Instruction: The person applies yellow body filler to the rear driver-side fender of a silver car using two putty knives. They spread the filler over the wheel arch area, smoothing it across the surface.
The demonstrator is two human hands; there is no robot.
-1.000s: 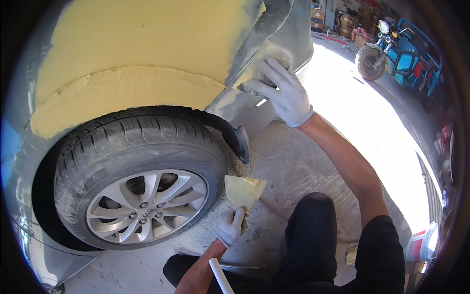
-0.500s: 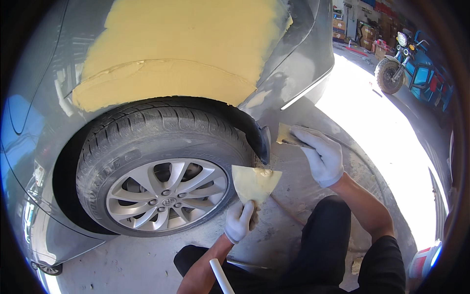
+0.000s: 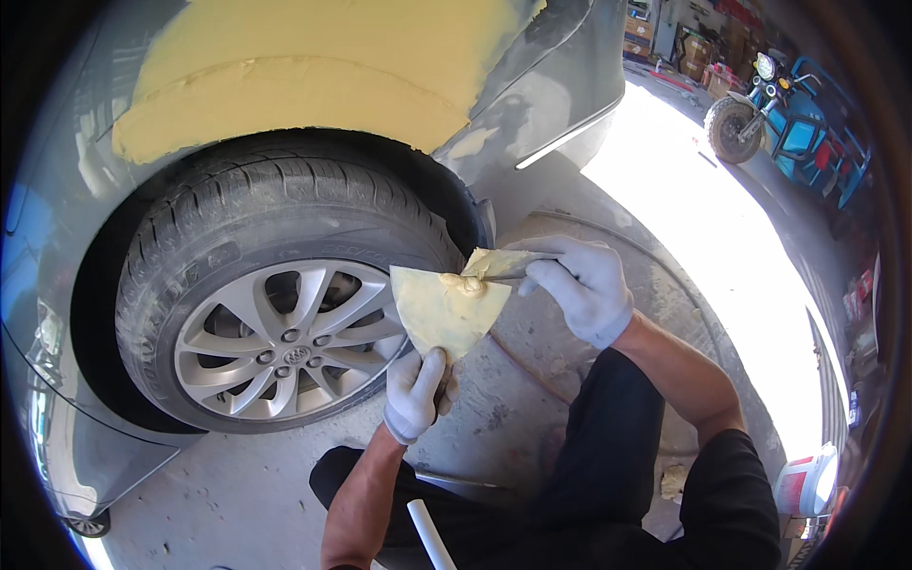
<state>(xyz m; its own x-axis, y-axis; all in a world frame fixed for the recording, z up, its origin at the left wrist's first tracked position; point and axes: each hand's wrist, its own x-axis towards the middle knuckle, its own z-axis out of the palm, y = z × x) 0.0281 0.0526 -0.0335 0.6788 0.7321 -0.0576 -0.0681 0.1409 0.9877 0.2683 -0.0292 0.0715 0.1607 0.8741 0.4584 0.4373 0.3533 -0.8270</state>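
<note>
My left hand [image 3: 415, 397], in a white glove, grips the handle of a wide, fan-shaped putty knife [image 3: 439, 315] with its thumb on the near side. A lump of yellow body filler [image 3: 463, 284] sits at the far edge of that blade. In my gloved right hand [image 3: 591, 289] is a smaller filler spreader [image 3: 499, 263], coated with yellow paste, its tip touching or just over the lump. Beyond both hands, a broad coat of yellow filler [image 3: 313, 85] covers the grey car's panel [image 3: 532, 123] above the wheel arch.
The car's wheel [image 3: 294, 356] stands left of my hands. A hose [image 3: 532, 369] crosses the concrete floor [image 3: 256, 494]. A blue three-wheeler [image 3: 798, 133] is at the far right, with boxes [image 3: 696, 49] behind it. A white bucket [image 3: 806, 483] stands at the lower right.
My right hand has brought its spreader left and down to the filler on the wide putty knife. My left hand has lifted that knife slightly; the whole view has shifted too.
</note>
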